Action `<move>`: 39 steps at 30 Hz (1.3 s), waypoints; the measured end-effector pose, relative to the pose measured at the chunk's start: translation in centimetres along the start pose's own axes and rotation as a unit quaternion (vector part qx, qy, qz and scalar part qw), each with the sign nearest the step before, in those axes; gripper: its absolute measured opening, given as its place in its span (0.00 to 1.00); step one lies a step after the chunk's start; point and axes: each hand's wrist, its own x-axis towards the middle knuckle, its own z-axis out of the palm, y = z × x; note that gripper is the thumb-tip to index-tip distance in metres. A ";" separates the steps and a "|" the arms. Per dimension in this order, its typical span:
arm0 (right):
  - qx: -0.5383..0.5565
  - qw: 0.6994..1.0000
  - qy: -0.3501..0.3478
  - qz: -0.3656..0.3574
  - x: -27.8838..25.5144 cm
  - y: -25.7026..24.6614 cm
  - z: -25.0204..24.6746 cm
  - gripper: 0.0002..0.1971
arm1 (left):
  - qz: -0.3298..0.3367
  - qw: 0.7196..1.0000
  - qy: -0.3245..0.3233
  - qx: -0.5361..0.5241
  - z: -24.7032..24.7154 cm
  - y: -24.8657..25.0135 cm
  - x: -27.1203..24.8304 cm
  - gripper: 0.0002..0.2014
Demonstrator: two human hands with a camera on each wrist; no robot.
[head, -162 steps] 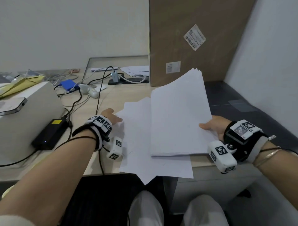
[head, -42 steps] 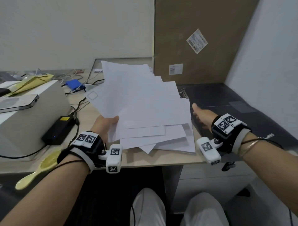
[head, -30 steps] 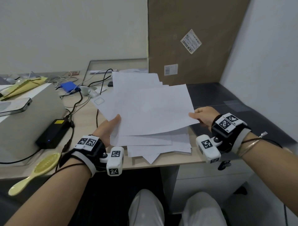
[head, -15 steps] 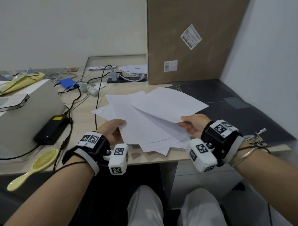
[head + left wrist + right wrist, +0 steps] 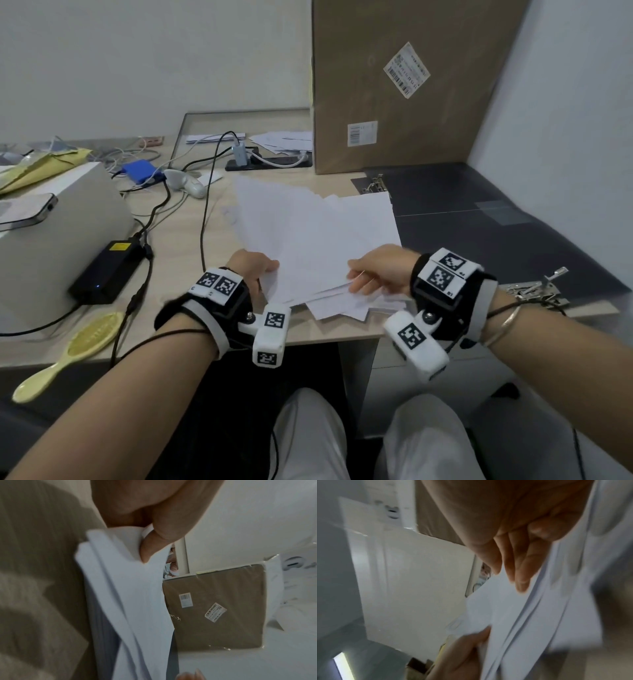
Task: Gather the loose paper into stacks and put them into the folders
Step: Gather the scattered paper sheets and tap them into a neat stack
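Observation:
A loose, fanned pile of white paper sheets [image 5: 308,236] lies low over the middle of the wooden desk [image 5: 191,240], its corners out of line. My left hand [image 5: 255,270] pinches the pile's near left edge; the left wrist view shows the thumb [image 5: 150,550] pressed on the paper [image 5: 133,601]. My right hand [image 5: 373,274] grips the near right edge, with fingers [image 5: 522,568] against the sheets [image 5: 530,615]. An open black folder [image 5: 479,222] lies flat to the right, its metal ring clip [image 5: 375,183] at the far left corner.
A tall cardboard box [image 5: 411,85] stands behind the paper. On the left are a grey machine with a phone [image 5: 27,212] on it, a black power adapter [image 5: 106,274], cables and a yellow hairbrush [image 5: 75,346]. A second metal clip [image 5: 541,291] lies at the folder's near edge.
The sheets, held up in the air a second ago, have come down towards the desk. Both hands have drawn closer together at the pile's near edge.

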 end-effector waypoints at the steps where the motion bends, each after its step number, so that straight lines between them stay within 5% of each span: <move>1: -0.014 0.997 0.065 -0.037 0.4 0.3 -1.2 0.09 | 0.023 1.000 0.014 -0.002 -0.5 -0.1 0.5 0.21; 4: -0.028 0.969 0.223 -0.101 1.8 1.0 -4.6 0.14 | 0.071 0.997 0.007 -0.041 -1.7 0.1 -0.1 0.23; 8: -0.007 0.983 0.158 -0.092 3.2 0.2 -7.2 0.38 | 0.133 0.985 -0.084 -0.078 -3.0 0.9 -1.7 0.19; 11: 0.050 0.992 0.062 -0.094 3.4 -0.8 -7.5 0.18 | 0.157 0.977 -0.122 -0.077 -3.5 1.5 -2.3 0.18; 14: 0.017 0.987 0.111 -0.116 3.9 -1.2 -7.5 0.07 | 0.152 0.976 -0.138 -0.077 -3.6 1.6 -2.3 0.16; 20: 0.079 0.961 0.201 -0.171 4.0 -0.5 -5.6 0.07 | 0.114 0.973 -0.172 -0.106 -3.0 1.5 -2.1 0.18; 25: 0.099 0.930 0.292 -0.202 4.0 -0.4 -4.6 0.24 | 0.083 0.977 -0.181 -0.072 -1.5 1.4 -2.2 0.12; 32: 0.132 0.918 0.311 -0.209 4.5 0.6 -5.5 0.18 | 0.120 0.985 -0.108 -0.062 -1.6 1.0 -1.6 0.17; 39: 0.214 0.926 0.244 -0.191 3.7 2.2 -5.9 0.04 | 0.109 0.985 -0.097 -0.087 -2.6 0.6 -1.6 0.15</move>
